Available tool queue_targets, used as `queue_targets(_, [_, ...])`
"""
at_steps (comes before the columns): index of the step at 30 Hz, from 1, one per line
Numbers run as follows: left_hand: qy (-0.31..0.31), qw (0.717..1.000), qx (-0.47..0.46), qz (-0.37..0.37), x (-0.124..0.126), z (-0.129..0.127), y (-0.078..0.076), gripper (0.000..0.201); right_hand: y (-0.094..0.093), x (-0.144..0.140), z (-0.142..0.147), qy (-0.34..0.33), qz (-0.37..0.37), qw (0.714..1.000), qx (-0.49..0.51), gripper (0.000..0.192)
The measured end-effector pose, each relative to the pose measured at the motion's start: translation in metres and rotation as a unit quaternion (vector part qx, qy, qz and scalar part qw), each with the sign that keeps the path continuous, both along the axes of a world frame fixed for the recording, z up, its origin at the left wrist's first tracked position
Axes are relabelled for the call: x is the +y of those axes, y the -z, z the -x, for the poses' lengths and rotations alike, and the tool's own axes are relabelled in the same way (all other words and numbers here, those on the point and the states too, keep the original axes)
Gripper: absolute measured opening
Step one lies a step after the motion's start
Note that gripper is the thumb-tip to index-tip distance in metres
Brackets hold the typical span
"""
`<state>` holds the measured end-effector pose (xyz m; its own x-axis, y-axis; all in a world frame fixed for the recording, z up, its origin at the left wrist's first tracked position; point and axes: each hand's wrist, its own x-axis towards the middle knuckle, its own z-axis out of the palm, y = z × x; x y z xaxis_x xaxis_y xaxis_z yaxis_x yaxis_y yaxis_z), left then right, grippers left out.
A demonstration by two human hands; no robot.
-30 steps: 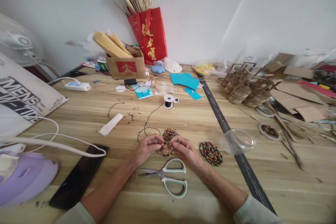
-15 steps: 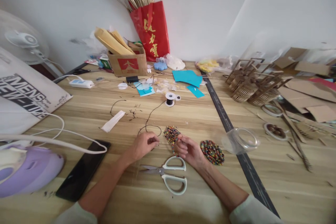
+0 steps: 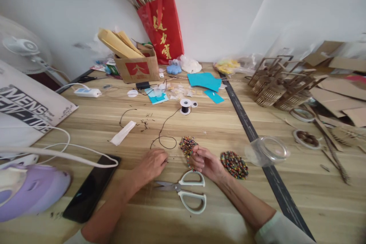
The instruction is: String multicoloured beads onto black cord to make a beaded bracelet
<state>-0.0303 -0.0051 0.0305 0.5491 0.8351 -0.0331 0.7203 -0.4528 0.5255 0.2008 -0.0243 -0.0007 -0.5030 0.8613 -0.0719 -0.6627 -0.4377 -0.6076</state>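
My left hand rests low over the table with its fingers curled down and pressed together. A thin black cord runs from a white spool, makes a loop and passes under that hand; a short dark end shows at the fingertips. Turned palm-up, my right hand pinches a string of small multicoloured beads, whose bunched part lies just beyond the fingers. Right of this hand lies a second coiled bead string. White-handled scissors lie slightly open between my forearms.
A black phone and a purple appliance with a white cable are at left. A clear plastic container stands right of the beads, near woven baskets. Behind are blue sheets, a cardboard box and a red bag.
My left hand has turned more palm-down, its fingers closing toward the table. The right hand keeps its pinch on the beads. The whole view has shifted slightly.
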Motion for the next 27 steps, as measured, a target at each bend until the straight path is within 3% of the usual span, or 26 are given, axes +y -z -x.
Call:
queue_targets(16, [-0.028,0.998,-0.057,0.004,0.003,-0.016,0.005,0.016,0.003,0.001,0.001,-0.005,-0.025,1.000,0.011,0.017])
queue_targets(22, [0.014,0.997,-0.072,0.011,0.004,-0.011,0.002,0.014,0.003,0.001,0.001,-0.005,-0.023,1.000,0.012,0.016])
queue_targets(27, [0.073,0.997,0.011,-0.016,0.004,-0.008,0.002,0.015,0.004,0.002,0.001,-0.010,-0.019,0.999,0.025,0.017])
